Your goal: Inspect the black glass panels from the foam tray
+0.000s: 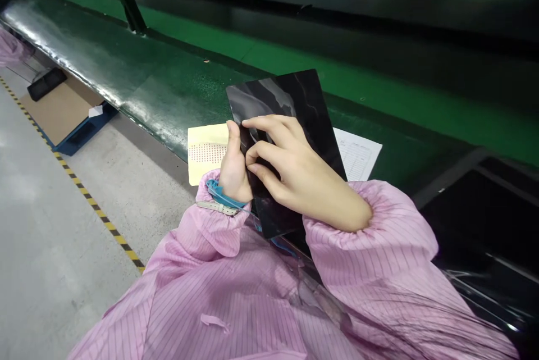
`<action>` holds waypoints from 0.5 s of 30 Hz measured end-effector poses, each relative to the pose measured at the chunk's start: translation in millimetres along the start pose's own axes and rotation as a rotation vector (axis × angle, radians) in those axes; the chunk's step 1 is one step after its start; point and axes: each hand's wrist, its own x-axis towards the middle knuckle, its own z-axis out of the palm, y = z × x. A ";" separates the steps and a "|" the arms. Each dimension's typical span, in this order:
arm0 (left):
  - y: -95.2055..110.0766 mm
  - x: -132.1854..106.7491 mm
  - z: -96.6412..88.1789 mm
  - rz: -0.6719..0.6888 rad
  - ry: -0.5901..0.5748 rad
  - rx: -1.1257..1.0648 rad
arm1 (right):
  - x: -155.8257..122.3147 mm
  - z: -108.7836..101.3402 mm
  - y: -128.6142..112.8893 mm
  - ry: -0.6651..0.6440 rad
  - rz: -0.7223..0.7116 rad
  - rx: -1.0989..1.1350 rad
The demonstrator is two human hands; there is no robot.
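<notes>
A glossy black rectangular panel [295, 107] is held upright-tilted in front of me, over the edge of the green conveyor bench [168, 85]. My left hand [231, 172] grips its left edge, thumb up along the side, with a blue wrist strap below. My right hand [295, 172] lies across the panel's face, fingertips pinched near the left edge on something I cannot make out. Both arms wear pink striped sleeves.
A yellow sheet with a dot grid [206, 149] and a white printed form [357, 155] lie on the bench behind the panel. A blue tray with cardboard [63, 115] sits on the grey floor left, beside a yellow-black floor stripe [84, 194]. Dark trays [484, 225] are at right.
</notes>
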 end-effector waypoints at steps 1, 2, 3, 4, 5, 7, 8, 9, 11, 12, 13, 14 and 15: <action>-1.5 0.9 2.2 -0.008 -0.017 -0.010 | -0.6 -0.9 -0.5 -0.003 0.008 -0.018; -3.0 1.8 4.4 -0.017 -0.022 -0.017 | -0.9 -1.2 -1.1 -0.004 0.031 -0.031; -4.5 2.6 6.6 -0.022 -0.024 -0.022 | -1.0 -0.8 -1.8 0.005 0.070 -0.037; -5.7 3.3 8.8 -0.020 -0.026 -0.021 | -1.1 0.0 -2.4 0.028 0.126 -0.040; -6.6 3.7 11.1 -0.010 -0.033 -0.015 | -1.5 0.8 -2.9 0.066 0.194 -0.045; -6.6 3.0 15.4 0.024 -0.083 -0.002 | -4.7 0.1 -3.0 0.195 0.359 -0.075; -5.5 1.9 17.4 0.027 -0.104 0.002 | -8.7 -2.7 -2.3 0.279 0.457 -0.103; -3.8 0.4 19.3 0.017 -0.118 0.007 | -15.0 -7.6 -1.1 0.359 0.563 -0.128; 0.1 -2.6 22.6 -0.055 -0.077 0.030 | -35.3 -23.3 2.1 0.448 0.812 -0.046; 1.4 -3.1 23.7 -0.078 -0.056 0.057 | -48.9 -32.8 3.6 0.434 0.932 0.111; 1.4 -2.4 24.1 -0.115 -0.023 0.086 | -63.8 -42.4 4.6 0.381 1.016 0.322; -0.2 0.0 23.4 -0.175 -0.019 0.126 | -79.1 -51.3 4.9 0.307 1.053 0.551; -3.8 4.0 21.4 -0.212 -0.039 0.192 | -93.5 -59.1 4.4 0.239 1.047 0.758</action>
